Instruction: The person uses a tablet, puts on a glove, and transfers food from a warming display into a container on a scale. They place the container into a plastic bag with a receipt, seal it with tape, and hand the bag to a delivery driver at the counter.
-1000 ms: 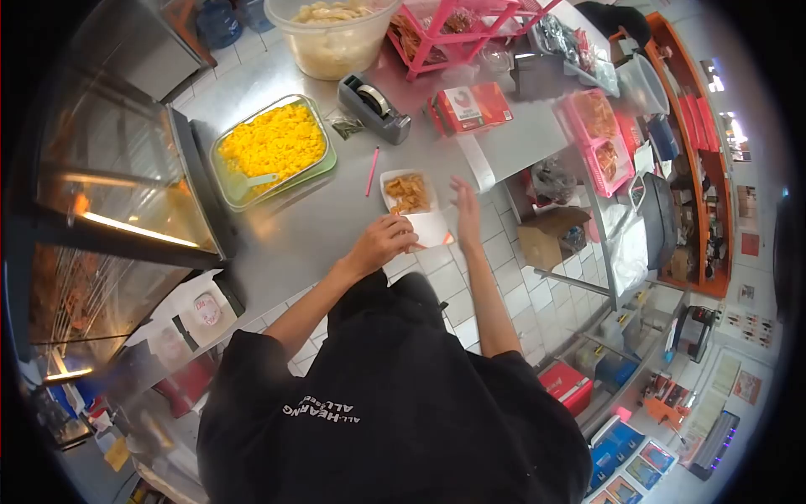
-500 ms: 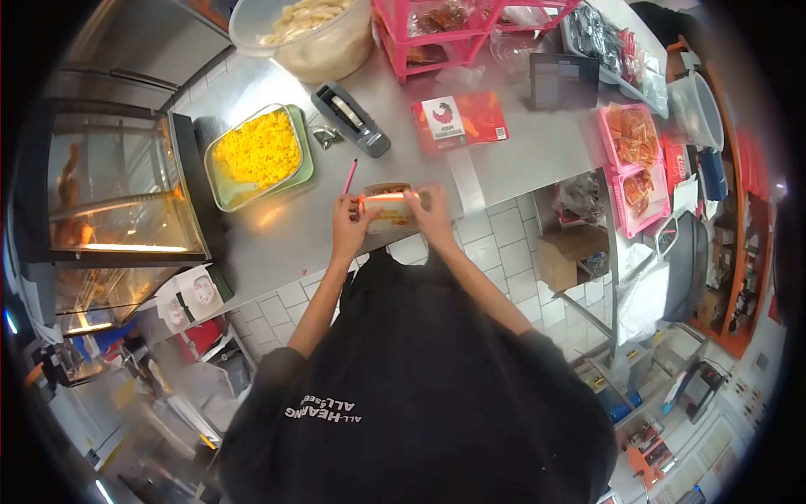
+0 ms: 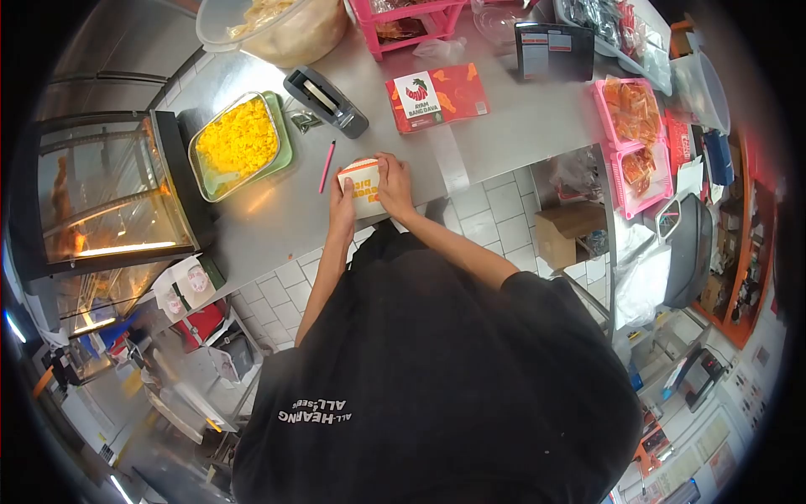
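Note:
A small white food box [image 3: 363,185] with orange lettering sits near the front edge of the steel counter [image 3: 277,231], its printed face towards me. My left hand [image 3: 342,206] grips its left side, thumb along the face. From the right, my right hand [image 3: 393,186] wraps round the other side, fingers over the top corner. The box looks closed; its contents are hidden. Just left of it lies a pink pen [image 3: 327,167]. Farther back are a black tape dispenser [image 3: 327,102] and a flat red printed box [image 3: 457,94].
On the left, yellow food fills a glass tray [image 3: 201,181] beside a lit display case [image 3: 117,189]. A big plastic tub [image 3: 298,42] and pink rack [image 3: 374,38] stand at the back. Pink baskets [image 3: 624,197] and a dark tablet-like screen [image 3: 554,52] are to the right.
My right hand, blurred over the box's top edge before, now rests round its right side. The box's printed face now shows more plainly. The whole view has shifted slightly.

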A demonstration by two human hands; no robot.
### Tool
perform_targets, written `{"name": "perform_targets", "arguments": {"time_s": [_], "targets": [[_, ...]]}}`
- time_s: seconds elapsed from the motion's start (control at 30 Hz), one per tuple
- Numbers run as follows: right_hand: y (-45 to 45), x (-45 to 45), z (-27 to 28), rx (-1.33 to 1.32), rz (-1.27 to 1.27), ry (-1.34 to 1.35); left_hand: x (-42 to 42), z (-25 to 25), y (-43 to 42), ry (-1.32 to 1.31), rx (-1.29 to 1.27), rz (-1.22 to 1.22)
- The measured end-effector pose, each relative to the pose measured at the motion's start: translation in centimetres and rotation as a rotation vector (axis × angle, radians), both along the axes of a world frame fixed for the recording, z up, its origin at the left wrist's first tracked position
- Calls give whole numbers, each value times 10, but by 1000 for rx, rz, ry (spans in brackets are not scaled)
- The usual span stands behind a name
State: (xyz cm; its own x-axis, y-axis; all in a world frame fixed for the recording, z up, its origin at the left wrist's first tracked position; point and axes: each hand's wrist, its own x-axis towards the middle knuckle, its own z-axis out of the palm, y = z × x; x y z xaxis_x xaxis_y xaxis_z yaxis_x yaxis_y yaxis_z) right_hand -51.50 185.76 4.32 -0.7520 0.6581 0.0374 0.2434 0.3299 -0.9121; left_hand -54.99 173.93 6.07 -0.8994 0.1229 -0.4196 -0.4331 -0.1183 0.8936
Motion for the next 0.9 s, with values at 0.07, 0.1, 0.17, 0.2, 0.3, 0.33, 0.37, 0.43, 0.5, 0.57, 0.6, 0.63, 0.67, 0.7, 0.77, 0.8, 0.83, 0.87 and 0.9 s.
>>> {"name": "perform_targets", "arguments": {"time_s": [0.07, 0.1, 0.17, 0.2, 0.3, 0.33, 0.37, 0.43, 0.5, 0.57, 0.6, 0.63, 0.67, 0.7, 0.77, 0.8, 0.83, 0.87, 0.9], "targets": [[4, 4, 2, -113, 162, -14, 0, 10, -2, 10, -70, -67], [1, 5, 7, -109, 161, -16, -1, 15, -6, 8, -65, -68], [-6, 7, 20, -523, 267, 64, -4, 29, -14, 110, -162, -224], [-9, 7, 21, -517, 265, 62, -2, 41, -18, 96, -124, -202], [-19, -5, 32, -585, 395, 57, -4, 50, -44, 69, -167, -226], [-23, -13, 45, -458, 365, 76, -5, 56, -52, 54, -131, -199], [-26, -22, 59, -331, 333, 94, -7, 55, -60, 58, -124, -206], [-15, -59, 67, 97, 148, 268, -10, 48, -78, 168, -124, -95], [-7, -97, 78, 281, -34, 175, -11, 61, -94, 132, -114, -103], [8, -121, 100, 180, 47, -85, -12, 75, -107, 150, -49, -165], [14, -129, 105, 70, 135, -349, -11, 90, -108, 150, -56, -185], [22, -136, 102, 71, 122, -340, -10, 90, -112, 160, -53, -196], [29, -141, 99, 38, 172, -487, -10, 88, -118, 181, -41, -234], [33, -147, 94, 1, 225, -633, -9, 90, -125, 203, -32, -271], [37, -154, 64, -47, 236, -645, -4, 102, -135, 121, -205, -476], [37, -154, 61, -96, 254, -670, -5, 102, -136, 112, -163, -480], [39, -156, 59, -99, 248, -665, -6, 102, -137, 100, -120, -484], [40, -158, 55, -187, 211, -669, -8, 101, -138, 101, -123, -491], [37, -155, 59, -275, 176, -673, -10, 105, -136, 151, -136, -512]]}}
